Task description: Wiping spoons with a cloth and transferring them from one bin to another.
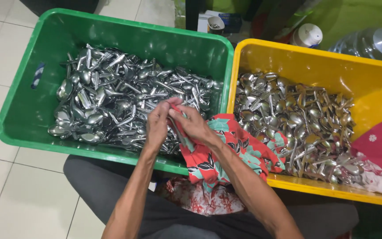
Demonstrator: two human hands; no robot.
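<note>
Both my hands, left (157,126) and right (194,125), grip the red floral cloth (226,148) bunched between them over the green crate (32,113), spoon heap (124,95) just beyond my fingertips.

Even, bright overhead light, soft shadows. Glare specks across the spoons in the green crate (32,128) and yellow crate (376,84). Sharp centre, slight softness at 1 o'clock.

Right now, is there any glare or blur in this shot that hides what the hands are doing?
Head view: sharp overall; bright glints scatter across the spoons in the green bin and yellow bin; left hand and right hand are clear, pinching the red patterned cloth.
</note>
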